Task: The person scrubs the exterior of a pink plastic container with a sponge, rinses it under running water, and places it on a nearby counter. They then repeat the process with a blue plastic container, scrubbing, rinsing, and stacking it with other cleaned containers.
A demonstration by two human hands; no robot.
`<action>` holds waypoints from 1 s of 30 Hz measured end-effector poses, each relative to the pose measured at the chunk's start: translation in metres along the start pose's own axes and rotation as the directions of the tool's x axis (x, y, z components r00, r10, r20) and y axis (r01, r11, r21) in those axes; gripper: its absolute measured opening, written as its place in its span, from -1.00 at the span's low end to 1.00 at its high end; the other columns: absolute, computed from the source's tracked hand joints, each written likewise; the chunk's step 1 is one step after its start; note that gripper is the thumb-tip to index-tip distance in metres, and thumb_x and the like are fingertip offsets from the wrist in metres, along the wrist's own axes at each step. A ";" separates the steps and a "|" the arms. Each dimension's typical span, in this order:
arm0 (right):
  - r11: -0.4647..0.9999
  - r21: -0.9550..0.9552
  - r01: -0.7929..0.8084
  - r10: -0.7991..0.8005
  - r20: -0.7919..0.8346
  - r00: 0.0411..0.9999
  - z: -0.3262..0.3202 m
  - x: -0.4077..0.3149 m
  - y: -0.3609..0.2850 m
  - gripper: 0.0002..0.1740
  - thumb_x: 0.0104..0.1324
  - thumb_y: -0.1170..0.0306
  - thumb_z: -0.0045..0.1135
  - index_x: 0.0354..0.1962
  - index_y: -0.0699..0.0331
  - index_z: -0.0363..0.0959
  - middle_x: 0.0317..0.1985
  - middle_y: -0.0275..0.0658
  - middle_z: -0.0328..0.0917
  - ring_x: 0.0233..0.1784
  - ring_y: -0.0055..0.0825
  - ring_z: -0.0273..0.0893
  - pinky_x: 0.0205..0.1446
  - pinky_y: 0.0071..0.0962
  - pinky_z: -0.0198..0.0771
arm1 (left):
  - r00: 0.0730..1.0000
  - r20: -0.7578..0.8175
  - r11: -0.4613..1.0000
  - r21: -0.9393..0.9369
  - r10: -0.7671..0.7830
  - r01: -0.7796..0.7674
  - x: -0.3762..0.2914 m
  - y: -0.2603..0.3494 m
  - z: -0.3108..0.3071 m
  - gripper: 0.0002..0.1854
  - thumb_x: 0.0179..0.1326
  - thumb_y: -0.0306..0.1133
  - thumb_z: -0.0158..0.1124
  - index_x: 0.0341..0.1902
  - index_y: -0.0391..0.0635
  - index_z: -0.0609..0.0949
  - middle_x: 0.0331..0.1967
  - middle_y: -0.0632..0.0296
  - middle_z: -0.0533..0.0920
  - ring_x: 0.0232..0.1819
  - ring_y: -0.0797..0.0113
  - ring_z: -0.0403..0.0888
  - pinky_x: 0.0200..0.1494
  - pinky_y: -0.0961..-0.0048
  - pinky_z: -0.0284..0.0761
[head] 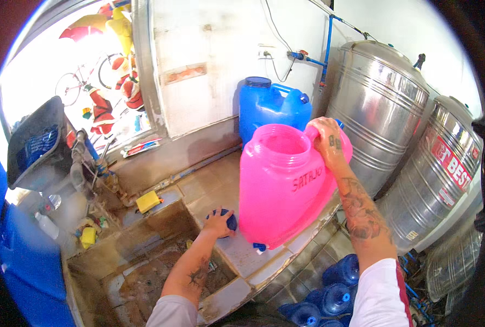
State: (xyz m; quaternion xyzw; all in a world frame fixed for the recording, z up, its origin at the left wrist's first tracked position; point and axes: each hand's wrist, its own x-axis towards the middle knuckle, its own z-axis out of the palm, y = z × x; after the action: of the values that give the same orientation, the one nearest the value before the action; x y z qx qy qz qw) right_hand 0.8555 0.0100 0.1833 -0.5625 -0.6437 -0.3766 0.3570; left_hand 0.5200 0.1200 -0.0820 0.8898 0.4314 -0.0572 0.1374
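Observation:
A pink plastic water container (283,192) with an uncapped wide mouth and handwriting on its side stands on the tiled ledge (262,265). My right hand (326,135) grips its top handle. Left of the container, my left hand (220,224) has its fingers over a dark blue round cap (231,222) at the ledge beside the sunken tiled basin (156,269). A small blue spigot (259,247) sticks out at the container's lower front. Behind it stands a blue plastic container (275,104) with its dark lid on.
Yellow sponges (147,201) lie around the basin; pipes and a faucet (99,167) rise at its left. Large steel tanks (381,106) stand at the right. Blue water bottles (334,298) sit on the floor below the ledge. A toothpaste box (141,148) lies by the window.

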 end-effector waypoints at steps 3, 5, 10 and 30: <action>0.999 0.012 -0.050 0.050 0.049 0.998 -0.005 0.000 -0.008 -0.86 0.15 0.42 0.21 -0.29 0.15 0.59 -0.24 -0.21 0.61 0.00 -0.18 0.52 0.24 -0.16 0.26 | 0.999 -0.049 0.980 -0.200 -0.025 0.014 0.013 -0.011 0.018 0.06 -0.17 0.27 0.52 0.50 0.40 0.31 0.51 -0.01 0.21 0.50 -0.20 0.18 0.37 -0.25 0.29; 0.998 0.038 -0.059 0.058 0.032 0.998 -0.002 0.018 -0.027 -0.85 0.16 0.44 0.19 -0.27 0.15 0.59 -0.22 -0.21 0.60 0.02 -0.20 0.51 0.25 -0.16 0.26 | 0.981 -0.159 0.800 -0.600 -0.114 -0.004 0.046 -0.086 0.036 -0.02 -0.11 0.27 0.49 0.43 0.23 0.41 0.35 -0.02 0.45 0.39 -0.11 0.36 0.32 -0.24 0.33; 0.998 0.036 -0.048 0.050 -0.043 0.998 0.001 0.013 -0.016 -0.83 0.07 0.53 0.20 -0.33 0.12 0.56 -0.27 -0.26 0.58 -0.03 -0.21 0.50 0.22 -0.20 0.27 | 0.895 -0.435 0.155 -0.895 -0.098 -0.418 -0.022 0.023 -0.253 -0.17 0.12 0.32 0.32 0.25 -0.12 0.56 -0.22 0.22 0.63 -0.12 0.23 0.63 0.03 0.30 0.56; 0.965 -0.043 0.260 -0.262 -0.276 0.925 0.047 -0.017 0.017 -0.66 0.23 0.42 0.13 -0.01 0.25 0.49 -0.06 -0.06 0.57 0.14 -0.02 0.45 0.32 -0.02 0.23 | 0.702 -0.151 0.715 0.057 0.696 -0.697 -0.075 0.195 -0.376 -0.52 0.26 0.01 0.22 -0.04 -0.18 0.70 -0.15 0.00 0.75 0.07 0.14 0.67 0.20 0.25 0.53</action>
State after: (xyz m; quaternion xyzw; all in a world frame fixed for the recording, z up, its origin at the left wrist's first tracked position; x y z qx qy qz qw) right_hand 0.8731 0.0451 0.1479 -0.4142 -0.6548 -0.4982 0.3892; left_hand 0.6200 0.0592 0.3324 0.9880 0.0732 0.0722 0.1153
